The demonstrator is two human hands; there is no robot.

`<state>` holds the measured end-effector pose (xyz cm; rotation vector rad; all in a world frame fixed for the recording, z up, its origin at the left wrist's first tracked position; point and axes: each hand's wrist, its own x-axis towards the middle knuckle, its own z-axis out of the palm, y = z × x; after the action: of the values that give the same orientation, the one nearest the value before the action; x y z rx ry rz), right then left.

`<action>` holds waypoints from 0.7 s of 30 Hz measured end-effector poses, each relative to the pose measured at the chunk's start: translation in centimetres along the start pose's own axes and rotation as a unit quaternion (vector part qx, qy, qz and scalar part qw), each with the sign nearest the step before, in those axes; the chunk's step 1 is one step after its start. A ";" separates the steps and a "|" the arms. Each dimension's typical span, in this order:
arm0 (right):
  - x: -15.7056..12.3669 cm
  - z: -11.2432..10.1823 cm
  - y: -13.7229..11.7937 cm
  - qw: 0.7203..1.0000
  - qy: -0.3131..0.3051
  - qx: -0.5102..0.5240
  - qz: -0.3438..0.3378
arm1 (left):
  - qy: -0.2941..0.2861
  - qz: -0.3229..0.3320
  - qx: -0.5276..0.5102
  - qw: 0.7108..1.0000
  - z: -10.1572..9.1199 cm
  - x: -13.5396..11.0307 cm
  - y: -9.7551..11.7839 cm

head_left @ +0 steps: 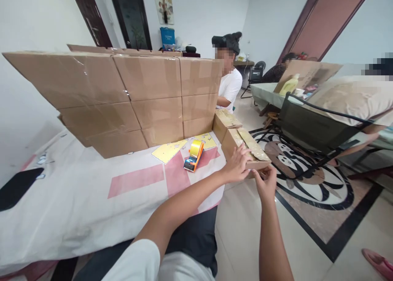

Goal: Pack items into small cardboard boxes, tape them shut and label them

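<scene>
A small cardboard box (245,148) hangs past the right end of the table, its top flaps folded down. My left hand (237,163) lies on its near top edge, fingers spread over the flap. From below, my right hand (266,182) grips the box's near bottom corner, fingers curled round the edge. A second small box (225,122) sits just behind it. On the tablecloth to the left lies an orange tape dispenser (194,155) with a yellow roll.
A wall of stacked large cardboard boxes (135,96) stands along the table (92,199). Yellow sheets (168,150) lie by the dispenser. A person in white (229,86) sits behind the boxes. A folding chair (310,127) and another table stand to the right.
</scene>
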<state>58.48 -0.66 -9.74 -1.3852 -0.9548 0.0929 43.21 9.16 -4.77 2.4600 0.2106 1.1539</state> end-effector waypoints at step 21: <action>9.9 7.7 5.1 0.992 -0.125 -0.028 0.005 | 0.049 -0.114 -0.013 0.992 -0.8 3.8 -10.5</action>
<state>62.42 12.29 -9.85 -1.4534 -1.1651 0.2533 45.42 20.01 -6.16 2.2878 0.4889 1.1682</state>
